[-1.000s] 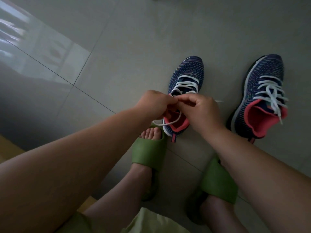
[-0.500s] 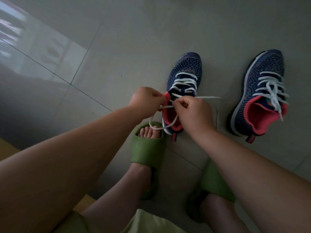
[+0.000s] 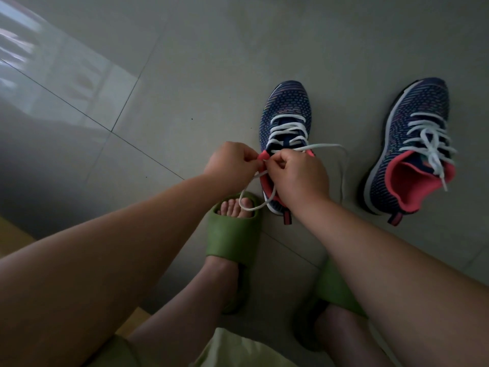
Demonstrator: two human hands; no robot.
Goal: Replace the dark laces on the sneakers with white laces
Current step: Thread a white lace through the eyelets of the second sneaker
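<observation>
Pinching the white lace point(image 3: 267, 201) over the near sneaker point(image 3: 287, 107) (collar end), left hand point(image 3: 230, 162), right hand point(image 3: 299, 176), knuckles nearly touching.

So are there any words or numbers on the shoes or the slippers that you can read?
None: no word, number, brand or sign can be read anywhere in this view.
Left sneaker: only a knit pattern of coloured dashes, no lettering.
Right sneaker: the same pattern; a small pale mark inside the collar is too blurred to read.
Green slippers: plain, no visible print.
Floor tiles: bare, only reflections.
</observation>
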